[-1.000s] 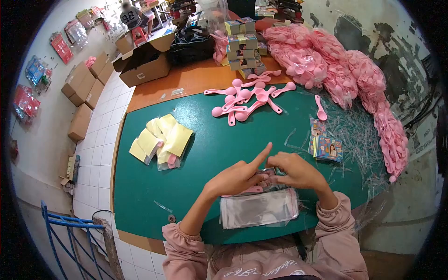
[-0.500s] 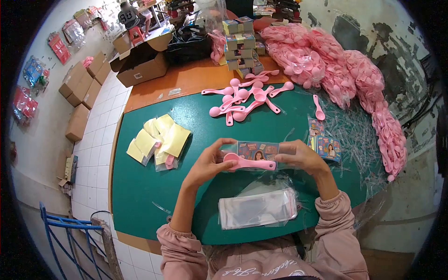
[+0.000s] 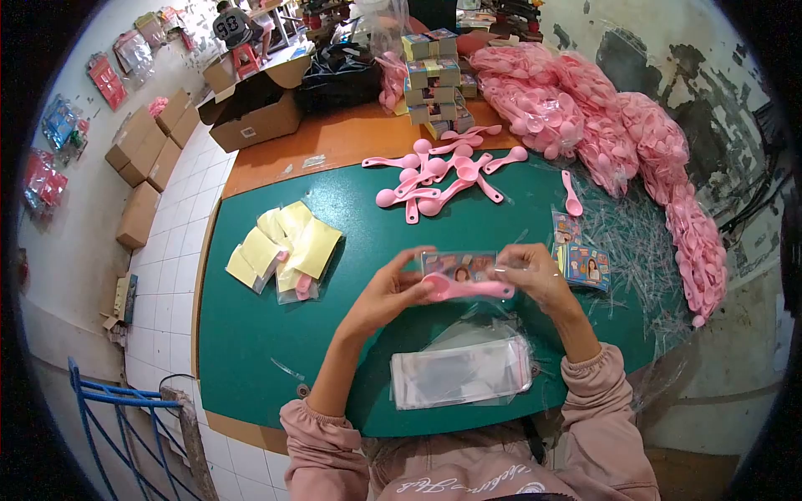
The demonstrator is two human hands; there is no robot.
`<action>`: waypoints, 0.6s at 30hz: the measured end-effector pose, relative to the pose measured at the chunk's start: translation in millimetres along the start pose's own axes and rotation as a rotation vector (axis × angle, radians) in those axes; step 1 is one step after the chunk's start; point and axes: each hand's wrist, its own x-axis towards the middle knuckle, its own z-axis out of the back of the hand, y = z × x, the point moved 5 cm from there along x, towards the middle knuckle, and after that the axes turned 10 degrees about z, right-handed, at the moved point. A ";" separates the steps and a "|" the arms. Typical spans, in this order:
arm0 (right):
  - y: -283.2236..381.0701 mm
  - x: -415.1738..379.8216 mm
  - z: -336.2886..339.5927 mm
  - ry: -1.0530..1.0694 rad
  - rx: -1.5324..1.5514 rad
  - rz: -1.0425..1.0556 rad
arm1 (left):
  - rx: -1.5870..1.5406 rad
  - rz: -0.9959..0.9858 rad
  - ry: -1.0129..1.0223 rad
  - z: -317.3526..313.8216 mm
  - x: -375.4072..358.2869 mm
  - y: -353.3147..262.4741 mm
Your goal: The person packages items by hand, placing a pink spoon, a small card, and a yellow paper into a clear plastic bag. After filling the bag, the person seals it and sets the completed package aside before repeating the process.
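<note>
Between my two hands is a clear bag with a printed card [image 3: 459, 265] and a pink spoon [image 3: 472, 289] in front of the card. My left hand [image 3: 386, 292] pinches the bag's left end, thumb at the spoon's bowl. At the right end, my right hand [image 3: 535, 275] has its fingers closed on the bag's edge, slightly blurred. Below them, a stack of clear empty bags [image 3: 459, 374] lies on the green table [image 3: 251, 334]. Packed bags with yellow backs [image 3: 292, 242] lie to the left. Printed cards [image 3: 585, 265] are beside my right hand.
Loose pink spoons [image 3: 443, 179] lie beyond my hands. Card bundles [image 3: 432, 75] stand stacked behind them. Large bags of pink spoons [image 3: 606, 138] line the right side, near scattered plastic strips [image 3: 622, 238]. An open carton [image 3: 255, 125] is at the back left; a person [image 3: 236, 27] sits farther away.
The spoon and bag have shifted slightly right and tilted. My right hand's fingers have drawn together at the bag's right edge. My left hand has moved slightly right.
</note>
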 end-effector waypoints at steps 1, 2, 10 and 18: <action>3.4 0.4 5.0 -0.081 -0.065 0.047 | 0.000 -0.001 0.001 -4.9 1.3 2.3; 2.8 1.4 3.1 -0.083 -0.067 0.047 | 0.181 -0.091 -0.286 -0.1 0.8 0.0; 23.8 -8.0 -34.9 0.000 -0.635 0.484 | -0.243 0.190 -0.064 -34.0 1.0 28.5; 7.9 -3.0 -54.5 -0.051 -0.762 0.345 | 0.557 0.053 -0.542 3.9 -6.2 6.5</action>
